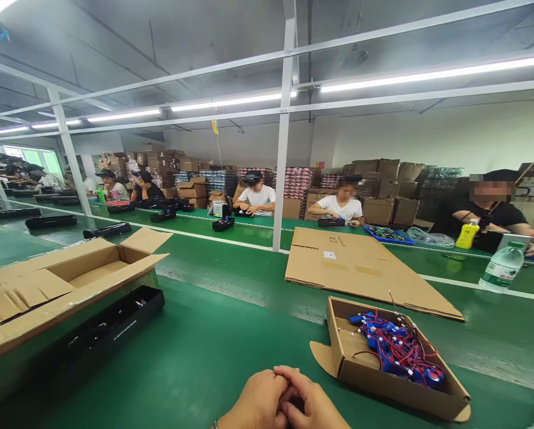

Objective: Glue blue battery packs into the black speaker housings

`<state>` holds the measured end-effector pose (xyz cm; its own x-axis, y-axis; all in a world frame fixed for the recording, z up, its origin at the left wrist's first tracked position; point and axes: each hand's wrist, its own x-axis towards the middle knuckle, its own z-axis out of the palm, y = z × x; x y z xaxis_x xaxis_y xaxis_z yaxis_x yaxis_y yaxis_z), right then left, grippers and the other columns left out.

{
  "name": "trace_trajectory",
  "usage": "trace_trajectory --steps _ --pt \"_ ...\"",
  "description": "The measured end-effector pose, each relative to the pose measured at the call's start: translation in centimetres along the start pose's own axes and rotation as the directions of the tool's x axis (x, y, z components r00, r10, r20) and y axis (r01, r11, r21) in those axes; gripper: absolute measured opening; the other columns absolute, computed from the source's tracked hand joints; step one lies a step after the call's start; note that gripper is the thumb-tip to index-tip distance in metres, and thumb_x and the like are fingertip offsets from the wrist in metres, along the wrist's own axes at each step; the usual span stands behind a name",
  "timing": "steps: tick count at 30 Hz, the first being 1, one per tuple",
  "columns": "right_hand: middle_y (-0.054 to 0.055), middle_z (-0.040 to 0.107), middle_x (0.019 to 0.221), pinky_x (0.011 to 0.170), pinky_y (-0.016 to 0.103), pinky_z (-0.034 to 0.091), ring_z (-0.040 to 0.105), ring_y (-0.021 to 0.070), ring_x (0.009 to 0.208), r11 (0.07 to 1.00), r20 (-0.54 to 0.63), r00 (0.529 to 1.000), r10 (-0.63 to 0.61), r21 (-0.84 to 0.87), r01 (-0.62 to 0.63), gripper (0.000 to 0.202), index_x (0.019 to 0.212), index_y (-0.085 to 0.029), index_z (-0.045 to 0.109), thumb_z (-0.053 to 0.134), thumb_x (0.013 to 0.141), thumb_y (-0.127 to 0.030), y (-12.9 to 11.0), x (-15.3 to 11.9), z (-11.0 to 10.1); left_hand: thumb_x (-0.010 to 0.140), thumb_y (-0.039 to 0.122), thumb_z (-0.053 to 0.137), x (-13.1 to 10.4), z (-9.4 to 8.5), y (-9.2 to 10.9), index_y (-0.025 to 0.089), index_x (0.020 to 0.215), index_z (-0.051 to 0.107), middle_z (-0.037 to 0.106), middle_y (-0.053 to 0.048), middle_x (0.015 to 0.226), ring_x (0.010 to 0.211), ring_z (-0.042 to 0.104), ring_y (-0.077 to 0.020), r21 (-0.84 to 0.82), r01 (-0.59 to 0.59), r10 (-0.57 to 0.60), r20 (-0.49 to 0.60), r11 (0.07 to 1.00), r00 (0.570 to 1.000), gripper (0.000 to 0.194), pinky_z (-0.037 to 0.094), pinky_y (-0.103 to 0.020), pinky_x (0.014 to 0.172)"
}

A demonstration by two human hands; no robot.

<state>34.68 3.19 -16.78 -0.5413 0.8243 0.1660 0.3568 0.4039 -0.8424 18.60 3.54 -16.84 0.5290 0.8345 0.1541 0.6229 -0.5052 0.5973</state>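
My left hand (257, 400) and my right hand (310, 398) are clasped together at the bottom edge, fingers folded against each other. No object shows in either hand, and the inner fingers are partly hidden. Right of them on the green work surface (213, 333) is an open cardboard box (383, 381) with several blue battery packs (385, 345) on red and black wires. To the left, apart from my hands, lies a long black housing (128, 322) with white lettering and an open top.
An open carton (92, 298) overhangs the black housing at left. Flattened cardboard (351, 268) lies beyond the battery box. At right stand a water bottle (503, 268) and a yellow bottle (467, 234). A white post (283, 143) rises mid-bench. Several co-workers sit across the line.
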Motion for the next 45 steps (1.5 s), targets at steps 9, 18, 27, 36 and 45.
trace_trajectory --steps 9,18,27,36,45 --pt "0.002 0.068 0.09 0.081 0.029 0.05 0.064 0.0186 0.083 1.0 0.002 1.0 0.0 -0.021 0.0 0.062 0.128 -0.021 0.053 0.05 0.066 -0.017 0.05 -0.04 0.03 0.061 0.016 0.055 -0.13 0.04 0.03 0.02 0.103 0.066 0.071 -0.008 0.102 0.097 0.063 -0.0276 0.06 0.017 -0.017 0.005 0.998 1.0 0.043 0.05 -0.036 0.089" --pt "0.003 0.068 0.09 0.079 0.03 0.05 0.064 0.0189 0.081 1.0 0.011 1.0 -0.019 -0.004 0.019 0.06 0.127 -0.019 0.053 0.049 0.066 -0.018 -0.47 0.05 -0.1 0.06 0.014 0.056 -0.24 0.21 -0.15 0.02 0.1 0.066 0.071 -0.008 0.101 0.092 0.064 -0.0269 0.093 0.021 -0.022 0.005 0.995 1.0 0.041 0.051 -0.035 0.084" --pt "0.003 0.068 0.089 0.075 0.029 0.05 0.064 0.0188 0.079 0.999 0.03 1.0 -0.011 0.044 0.009 0.061 0.127 -0.019 0.053 0.05 0.066 -0.018 -0.18 0.02 -0.08 0.059 0.014 0.056 -0.18 0.14 -0.05 0.02 0.099 0.065 0.071 -0.007 0.099 0.089 0.064 -0.026 0.116 0.018 -0.019 0.012 0.993 1.0 0.042 0.051 -0.033 0.081" --pt "0.002 0.068 0.088 0.075 0.027 0.05 0.064 0.0181 0.079 0.998 0.032 0.999 -0.007 0.068 0.005 0.061 0.128 -0.02 0.052 0.05 0.067 -0.018 0.34 0.04 0.02 0.056 0.015 0.057 -0.13 0.37 -0.28 0.017 0.085 0.066 0.071 -0.008 0.087 0.079 0.065 -0.0277 0.164 0.057 -0.06 0.014 0.985 0.998 0.031 0.051 -0.034 0.07" --pt "0.003 0.068 0.089 0.075 0.028 0.051 0.064 0.0183 0.08 0.998 0.025 1.0 -0.014 0.057 0.013 0.061 0.127 -0.019 0.053 0.049 0.066 -0.016 0.34 0.07 -0.02 0.059 0.015 0.057 -0.05 0.17 -0.32 0.02 0.093 0.066 0.071 -0.007 0.094 0.086 0.064 -0.0257 0.12 0.041 -0.044 0.025 0.992 0.999 0.036 0.051 -0.033 0.077"
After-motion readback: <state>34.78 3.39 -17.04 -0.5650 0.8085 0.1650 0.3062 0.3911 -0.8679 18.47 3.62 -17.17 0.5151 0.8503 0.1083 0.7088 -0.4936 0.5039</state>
